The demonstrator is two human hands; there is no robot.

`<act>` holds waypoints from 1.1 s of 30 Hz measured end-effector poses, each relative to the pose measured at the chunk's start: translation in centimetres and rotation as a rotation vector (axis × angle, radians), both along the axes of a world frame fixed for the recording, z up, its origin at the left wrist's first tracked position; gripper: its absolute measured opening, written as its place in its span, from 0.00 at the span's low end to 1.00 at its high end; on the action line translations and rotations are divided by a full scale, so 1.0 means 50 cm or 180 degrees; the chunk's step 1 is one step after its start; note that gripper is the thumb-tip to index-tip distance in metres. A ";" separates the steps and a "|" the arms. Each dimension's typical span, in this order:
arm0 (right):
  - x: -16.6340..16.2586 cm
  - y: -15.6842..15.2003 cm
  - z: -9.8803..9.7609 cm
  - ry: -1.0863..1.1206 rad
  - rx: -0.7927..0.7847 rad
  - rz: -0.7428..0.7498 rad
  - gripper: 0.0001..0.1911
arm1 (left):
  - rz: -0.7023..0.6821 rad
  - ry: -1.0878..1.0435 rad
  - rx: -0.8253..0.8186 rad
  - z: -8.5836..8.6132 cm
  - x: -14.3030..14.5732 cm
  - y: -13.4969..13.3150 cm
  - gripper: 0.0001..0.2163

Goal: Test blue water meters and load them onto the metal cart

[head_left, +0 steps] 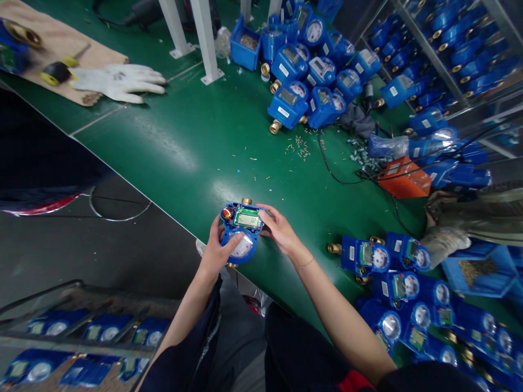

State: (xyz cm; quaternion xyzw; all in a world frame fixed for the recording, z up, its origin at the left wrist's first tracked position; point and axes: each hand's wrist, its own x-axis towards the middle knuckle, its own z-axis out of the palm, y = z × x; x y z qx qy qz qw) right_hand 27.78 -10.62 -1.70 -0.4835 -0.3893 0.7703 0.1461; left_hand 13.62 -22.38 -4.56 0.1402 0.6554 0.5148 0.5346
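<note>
A blue water meter [247,249] with its cover off is held between both hands near the front edge of the green table. Its small display [248,218] sits on a green circuit board, with a round clear dial below and a brass fitting on the far side. My left hand [216,247] grips the left side, thumb lying over the dial. On the right side, my right hand [278,228] holds the housing, thumb at the circuit board's edge and fingers partly hidden beneath.
Closed blue meters [288,103] crowd the back, near scattered small screws [301,148]. Open meters [365,256] fill the right, by an orange box [404,177] with a black cable. A white glove [118,81] and a screwdriver [59,72] lie at the left. Metal legs [206,41] stand behind.
</note>
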 end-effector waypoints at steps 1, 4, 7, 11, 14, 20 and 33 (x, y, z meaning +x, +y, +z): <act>-0.001 0.000 0.001 -0.0012 0.0008 -0.0010 0.20 | -0.0006 0.0003 -0.0006 0.001 0.000 0.000 0.41; -0.002 -0.001 0.002 -0.0032 0.0067 -0.0029 0.20 | -0.0006 -0.0006 -0.0021 0.003 0.000 0.001 0.41; -0.003 -0.002 0.002 -0.0038 0.0076 -0.0027 0.20 | 0.0017 0.0007 -0.0032 0.004 0.001 0.002 0.41; -0.003 -0.004 0.002 -0.0033 0.0080 -0.0020 0.20 | 0.0029 0.0021 -0.0026 0.000 0.002 -0.001 0.41; -0.004 -0.004 0.003 -0.0021 0.0088 -0.0018 0.20 | 0.0009 0.0020 0.0018 -0.005 0.001 -0.003 0.41; -0.004 -0.003 0.002 -0.0050 0.0103 -0.0031 0.20 | 0.0041 -0.0006 0.0014 -0.008 0.001 -0.005 0.41; -0.001 -0.005 -0.004 0.0027 0.0129 0.0001 0.21 | 0.0080 -0.0029 0.0107 -0.013 0.001 -0.008 0.37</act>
